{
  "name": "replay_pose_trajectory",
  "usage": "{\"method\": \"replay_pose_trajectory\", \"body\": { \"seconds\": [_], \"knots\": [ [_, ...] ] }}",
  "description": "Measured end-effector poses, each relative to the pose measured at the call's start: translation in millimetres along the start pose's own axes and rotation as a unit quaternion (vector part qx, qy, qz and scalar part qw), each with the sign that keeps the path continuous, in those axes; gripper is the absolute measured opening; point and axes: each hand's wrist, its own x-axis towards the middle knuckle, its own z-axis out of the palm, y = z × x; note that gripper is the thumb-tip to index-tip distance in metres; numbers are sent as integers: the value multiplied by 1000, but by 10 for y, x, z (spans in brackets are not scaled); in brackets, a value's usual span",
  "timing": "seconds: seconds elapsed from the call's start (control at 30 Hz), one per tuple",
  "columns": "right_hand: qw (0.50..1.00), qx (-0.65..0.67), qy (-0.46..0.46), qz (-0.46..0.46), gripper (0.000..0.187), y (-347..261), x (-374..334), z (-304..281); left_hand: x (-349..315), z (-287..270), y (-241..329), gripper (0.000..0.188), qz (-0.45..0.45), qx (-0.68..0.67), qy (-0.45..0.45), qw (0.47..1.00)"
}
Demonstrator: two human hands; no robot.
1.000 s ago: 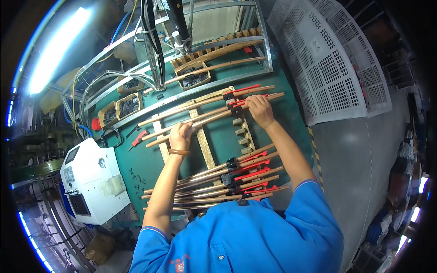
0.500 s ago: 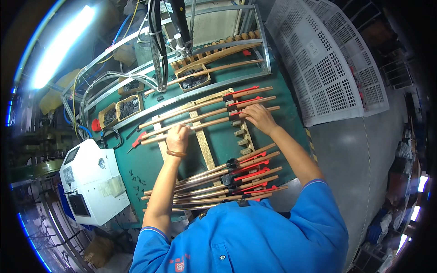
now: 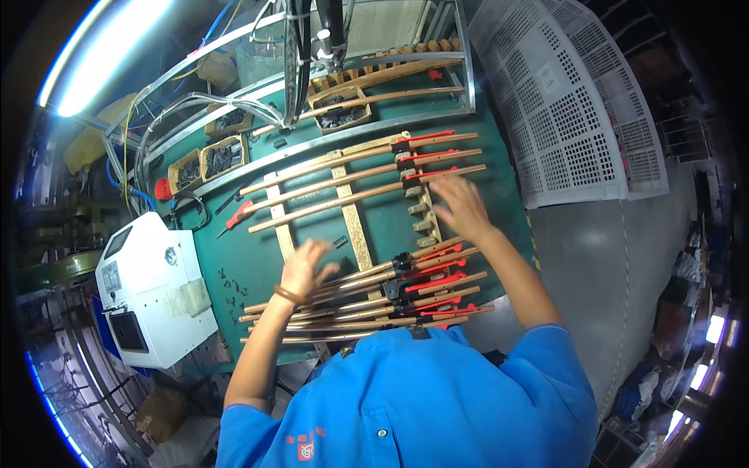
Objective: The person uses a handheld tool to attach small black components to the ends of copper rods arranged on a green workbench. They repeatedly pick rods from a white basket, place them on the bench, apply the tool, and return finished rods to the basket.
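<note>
Three copper-coloured tubes with black clips and red strips lie across a notched wooden rack (image 3: 349,214); the nearest tube (image 3: 335,207) is closest to my hands. My right hand (image 3: 462,207) hovers by its red-strip end, holding nothing, fingers spread. Over the near part of the table is my left hand (image 3: 306,269), also with nothing in it and fingers apart, just above the left half of a bundle of similar tubes (image 3: 367,274). A red-handled screwdriver (image 3: 236,216) rests by the tubes' left ends. One small black part (image 3: 340,242) sits between the rack's slats.
Cardboard boxes of black parts (image 3: 224,157) stand at the far left, near a metal frame (image 3: 328,140). Another tube (image 3: 374,99) lies beyond the frame's bar. A white machine (image 3: 156,292) stands left of the green table (image 3: 222,265). White perforated crates (image 3: 558,101) are at the right.
Both hands have let go of the nearest tube on the rack, which stays there. My left hand has come toward my body; the right has moved slightly off the tube's end. The view has shifted slightly.
</note>
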Motion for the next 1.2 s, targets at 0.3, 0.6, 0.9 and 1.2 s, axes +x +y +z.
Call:
{"method": "replay_pose_trajectory", "body": {
  "seconds": [0.3,0.6,0.9,1.2],
  "knots": [
    [947,93,-291,98,44,-109,-541,-193,-415,117,26,33,-170,-153,-125,965],
    [1000,-9,6,-27,23,424,70,-39,690,183,-125,18,44,22,221,974],
    [992,-70,81,-66,19,620,138,204,820,485,-143,19,5,35,245,969],
    [981,-113,139,-68,19,586,-31,297,846,524,-104,20,43,98,296,949]
  ]
}}
